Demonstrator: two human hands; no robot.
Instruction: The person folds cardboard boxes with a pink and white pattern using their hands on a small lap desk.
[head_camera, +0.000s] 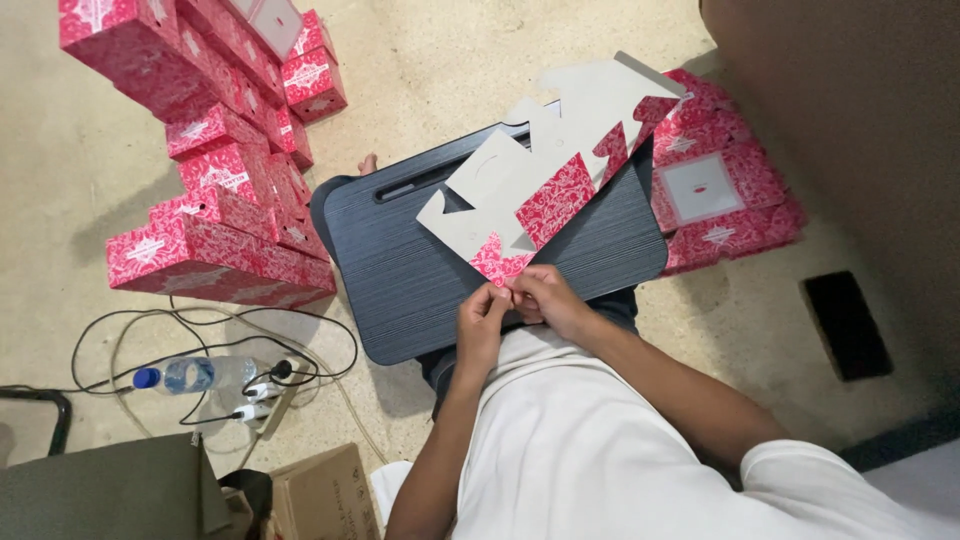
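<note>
Matt grey cardboard blank (520, 190) with glossy red print lies on a wood-grained dark lap desk (400, 280).

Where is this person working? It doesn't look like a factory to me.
Probably a home or small workshop floor: the person sits on bare concrete folding a flat carton on a dark lap desk, with stacked red boxes alongside.

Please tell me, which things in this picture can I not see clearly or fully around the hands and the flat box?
- Head view: the near edge of the unfolded box blank is covered by the left hand and right hand, so the fold there is hidden.
- The pile of flat blanks is partly under the blank.
- The stack of folded boxes is cut off by the top edge.
- The legs are hidden under the lap desk.
</note>
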